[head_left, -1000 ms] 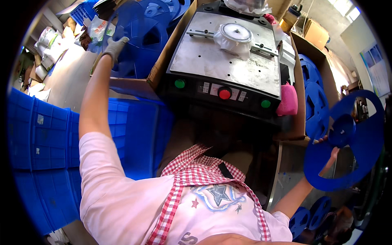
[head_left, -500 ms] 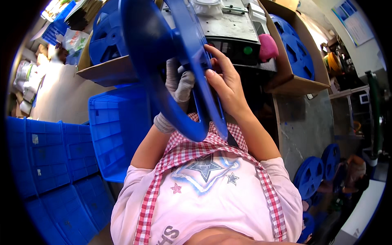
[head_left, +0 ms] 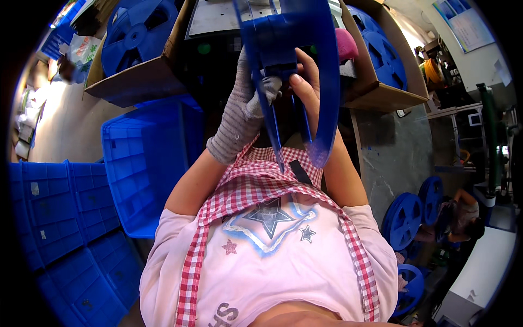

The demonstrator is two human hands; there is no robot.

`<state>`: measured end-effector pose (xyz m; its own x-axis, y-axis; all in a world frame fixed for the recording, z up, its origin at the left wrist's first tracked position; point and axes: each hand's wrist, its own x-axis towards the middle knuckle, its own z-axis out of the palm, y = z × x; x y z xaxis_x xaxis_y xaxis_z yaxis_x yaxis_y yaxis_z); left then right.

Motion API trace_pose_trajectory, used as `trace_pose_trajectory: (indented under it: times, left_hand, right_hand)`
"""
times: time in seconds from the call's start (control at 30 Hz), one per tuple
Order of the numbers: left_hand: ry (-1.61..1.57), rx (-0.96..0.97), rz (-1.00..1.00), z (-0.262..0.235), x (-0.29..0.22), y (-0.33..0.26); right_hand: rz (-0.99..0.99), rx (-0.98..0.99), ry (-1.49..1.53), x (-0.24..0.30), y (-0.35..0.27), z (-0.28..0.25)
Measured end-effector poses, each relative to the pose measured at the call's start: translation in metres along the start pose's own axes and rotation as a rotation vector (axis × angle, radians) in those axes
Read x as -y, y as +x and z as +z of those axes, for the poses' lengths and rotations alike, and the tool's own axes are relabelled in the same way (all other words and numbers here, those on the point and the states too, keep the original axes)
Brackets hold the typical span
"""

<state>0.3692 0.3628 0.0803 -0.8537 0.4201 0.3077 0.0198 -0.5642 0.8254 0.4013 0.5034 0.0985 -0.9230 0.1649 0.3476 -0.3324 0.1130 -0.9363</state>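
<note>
Fingers [head_left: 303,90], ours: gloved left hand [head_left: 241,111] and bare right hand [head_left: 309,100], half-curled, gripping from either side the blue reel [head_left: 294,35], which might tilt or slip should our pressure turn uneven.

Reel [head_left: 291,35] blue, L glove [head_left: 235,122] grey (ribbed), apron [head_left: 248,180] red/wht check, tee [head_left: 283,283] lt pink.

The blue reel [head_left: 297,34], cropped by the top edge, partly hides the right hand [head_left: 309,91].
</note>
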Motion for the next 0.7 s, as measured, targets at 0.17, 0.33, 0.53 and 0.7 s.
trace_pose_trajectory:
  times: [0.17, 0.33, 0.53, 0.7]
  left_hand:
    - [-0.004, -0.013, -0.026, -0.006, 0.008, -0.002]
    - [0.13, -0.023, 0.012, -0.013, 0.022, 0.003]
    - [0.369, -0.04, -0.114, -0.014, 0.013, 0.01]
    - [0.38, -0.038, -0.051, -0.02, 0.023, 0.008]
  right_hand:
    - [0.005, 0.004, 0.04, -0.006, 0.002, -0.002]
    - [0.027, -0.002, 0.066, -0.009, 0.003, -0.001]
    - [0.063, 0.04, 0.044, -0.009, 0.008, -0.005]
    - [0.06, 0.025, 0.025, -0.014, 0.007, -0.003]
